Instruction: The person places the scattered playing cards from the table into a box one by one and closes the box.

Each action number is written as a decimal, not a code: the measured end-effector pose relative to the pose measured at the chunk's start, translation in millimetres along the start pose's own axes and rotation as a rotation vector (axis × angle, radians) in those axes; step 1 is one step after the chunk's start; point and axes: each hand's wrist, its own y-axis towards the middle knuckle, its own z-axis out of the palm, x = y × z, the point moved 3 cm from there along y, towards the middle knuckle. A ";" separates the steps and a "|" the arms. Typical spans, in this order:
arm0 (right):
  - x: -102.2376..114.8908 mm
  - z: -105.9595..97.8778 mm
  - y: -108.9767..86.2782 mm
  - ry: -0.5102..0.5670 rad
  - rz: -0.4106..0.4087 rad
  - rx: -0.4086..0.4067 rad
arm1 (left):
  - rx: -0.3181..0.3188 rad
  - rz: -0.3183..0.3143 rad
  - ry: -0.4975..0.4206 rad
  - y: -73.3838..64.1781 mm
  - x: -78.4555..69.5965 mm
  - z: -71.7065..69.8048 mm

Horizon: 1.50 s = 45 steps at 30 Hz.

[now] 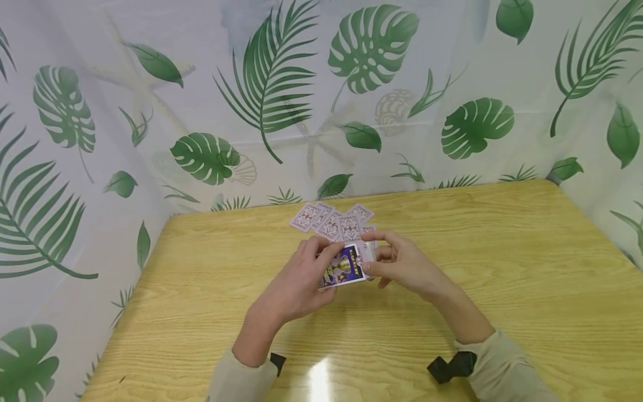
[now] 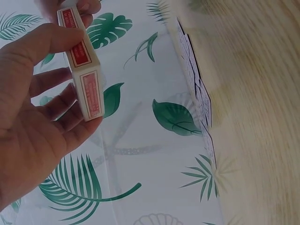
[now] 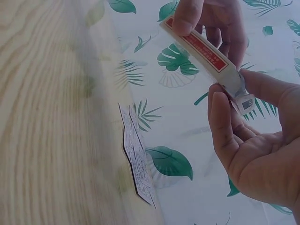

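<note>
Leaf-printed cloth (image 1: 288, 120) backs the wooden desk (image 1: 196, 318), over which the left hand (image 1: 296, 276) grips a card box (image 1: 346, 265) and the right hand (image 1: 412, 271) pinches its end by the flap (image 3: 245, 103), just short of the loose cards (image 1: 350, 229) near the far edge. Too hard a squeeze could crumple the thin box, a sharp tug could tear the flap, and a slip could scatter those cards.

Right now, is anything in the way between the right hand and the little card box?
Nothing I can see. The right hand pinches one end of the box, and the left hand holds the other. The loose cards lie farther back on the table.
</note>
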 end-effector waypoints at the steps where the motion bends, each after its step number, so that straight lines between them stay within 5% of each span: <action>1: 0.1 0.3 0.0 0.006 0.003 -0.001 | 0.002 -0.001 -0.002 -0.1 0.1 0.2; 28: -0.4 5.7 -0.6 0.020 0.016 0.007 | 0.059 -0.037 -0.002 -2.8 -3.4 4.8; 38: -3.2 -9.8 0.8 -0.028 0.029 0.025 | 0.103 -0.136 -0.063 -3.4 5.5 6.8; 42: -14.3 -26.8 8.1 -0.156 0.042 -0.063 | 0.100 -0.189 -0.086 -5.5 14.0 6.8; 45: -24.8 -34.4 20.3 -0.367 0.034 -0.107 | 0.087 -0.212 -0.081 -7.3 19.9 5.9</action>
